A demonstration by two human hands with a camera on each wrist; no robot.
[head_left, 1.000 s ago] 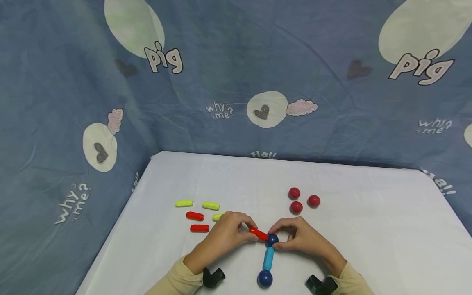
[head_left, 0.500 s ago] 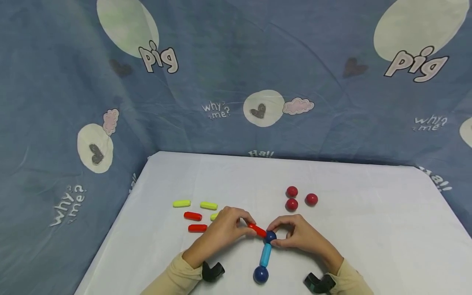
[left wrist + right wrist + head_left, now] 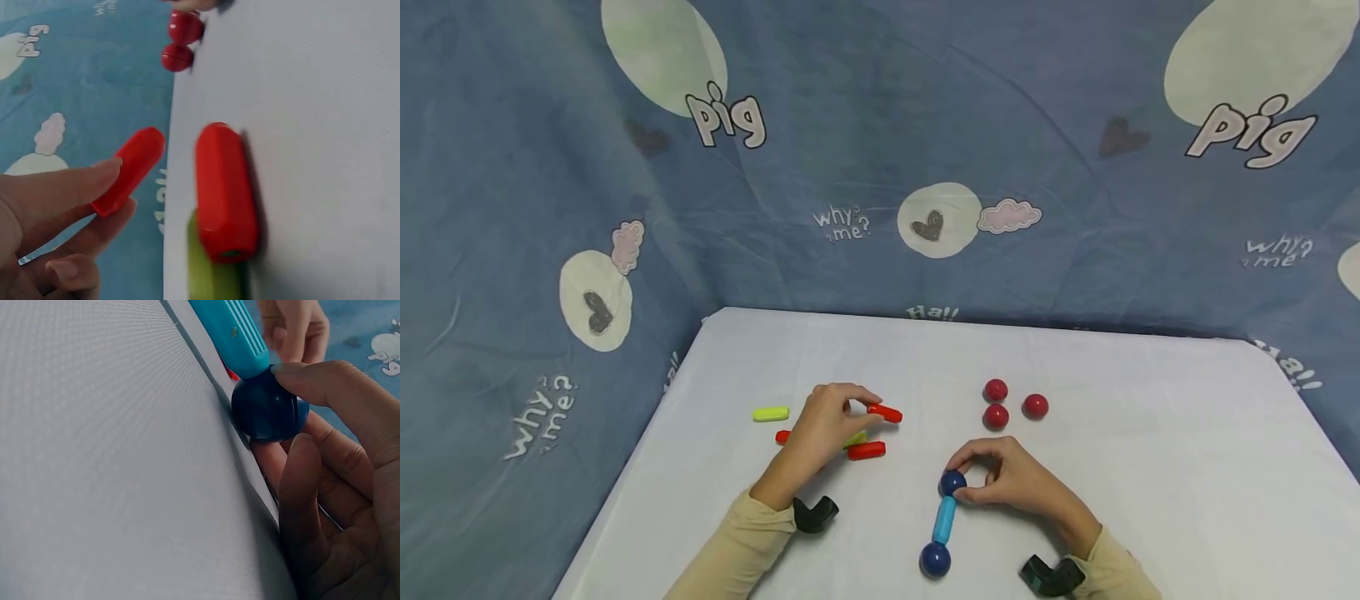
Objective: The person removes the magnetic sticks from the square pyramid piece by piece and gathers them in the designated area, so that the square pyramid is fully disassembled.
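Note:
My left hand point(image 3: 831, 421) pinches a red rod point(image 3: 885, 413) between thumb and fingers, above the table. In the left wrist view this red rod point(image 3: 134, 169) is tilted. Under the hand lie a second red rod point(image 3: 867, 450) and a yellow-green rod point(image 3: 856, 438), partly hidden and close together. My right hand point(image 3: 1018, 479) grips a dark blue ball point(image 3: 952, 482) with thumb and fingers. A light blue rod point(image 3: 944, 521) joins this ball to another dark blue ball point(image 3: 935, 560) nearer me. In the right wrist view the gripped ball point(image 3: 269, 406) meets the rod's end.
Three red balls point(image 3: 996, 417) sit beyond my right hand. A yellow-green rod point(image 3: 771, 414) and a partly hidden red rod point(image 3: 783, 437) lie left of my left hand. The white table point(image 3: 1150, 433) meets a blue printed cloth point(image 3: 850, 275) at the back.
My left hand has moved left and away from me, off the blue ball. A red rod now lies to its right, where none lay before. My right hand keeps its grip on the ball.

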